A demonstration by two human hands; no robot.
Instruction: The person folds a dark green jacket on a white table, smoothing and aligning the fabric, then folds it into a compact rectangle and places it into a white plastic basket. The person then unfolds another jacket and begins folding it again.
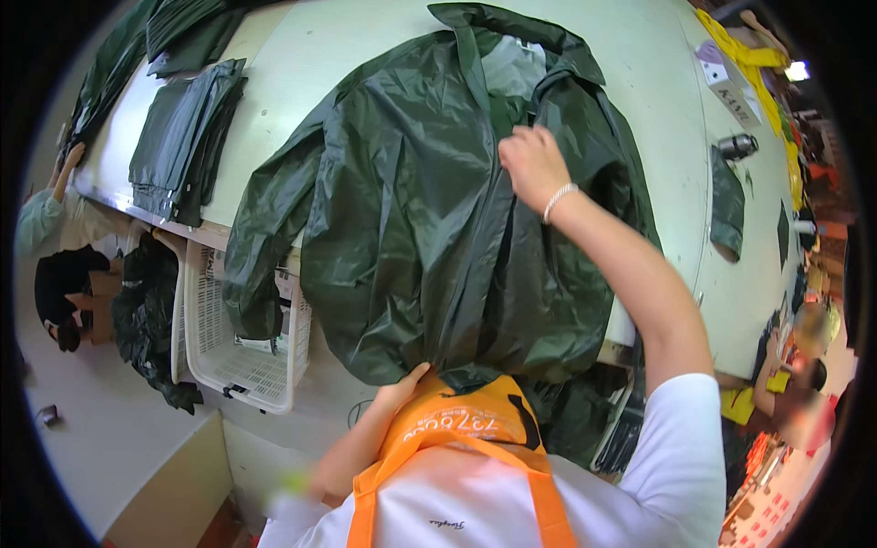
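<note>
A dark green, shiny rain jacket [393,192] lies front up across the table, its collar at the far side and its lower part hanging over the near edge. My right hand [534,164] is closed in a pinch at the front opening, partway below the collar; whether it holds a zipper pull or just the fabric edge is hidden by the fingers. Down at the hem, my left hand [402,388] grips the jacket's bottom edge near the front closure. One sleeve droops past the table edge on the left.
Folded dark green garments [183,137] are stacked at the table's left. Below them stands a white plastic basket [242,370]. A small box [728,87], a dark bottle [738,146] and a green fabric piece [726,205] lie at right. Other people work at both sides.
</note>
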